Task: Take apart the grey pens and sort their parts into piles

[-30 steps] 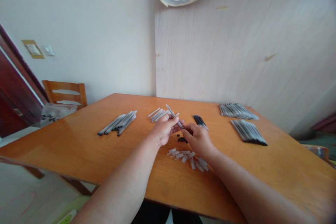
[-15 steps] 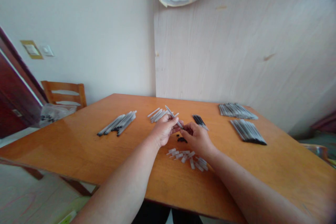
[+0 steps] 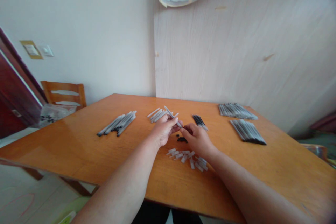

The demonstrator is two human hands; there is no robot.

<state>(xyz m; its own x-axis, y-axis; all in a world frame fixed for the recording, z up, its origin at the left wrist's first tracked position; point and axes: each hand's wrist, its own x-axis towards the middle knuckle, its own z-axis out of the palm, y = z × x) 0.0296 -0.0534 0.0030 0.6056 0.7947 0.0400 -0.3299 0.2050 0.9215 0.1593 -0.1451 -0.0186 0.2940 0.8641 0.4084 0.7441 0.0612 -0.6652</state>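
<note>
My left hand [image 3: 165,129] is closed round a grey pen barrel [image 3: 172,115] that slants up and away from me over the orange wooden table [image 3: 78,147]. My right hand [image 3: 196,138] meets the barrel's near end with fingers pinched on something too small to make out. Small black parts [image 3: 181,139] lie on the table just under both hands. Several clear pen caps [image 3: 187,156] are scattered in front of my right wrist.
A pile of assembled pens [image 3: 118,123] lies to the left, loose barrels [image 3: 158,114] behind my left hand, black refills [image 3: 199,121] behind my right. Two stacks of pens [image 3: 237,111] [image 3: 248,132] sit at far right. A wooden chair [image 3: 65,92] stands beyond the left corner.
Both hands stay together on the pen barrel, with only slight finger movement. Nothing on the table has moved.
</note>
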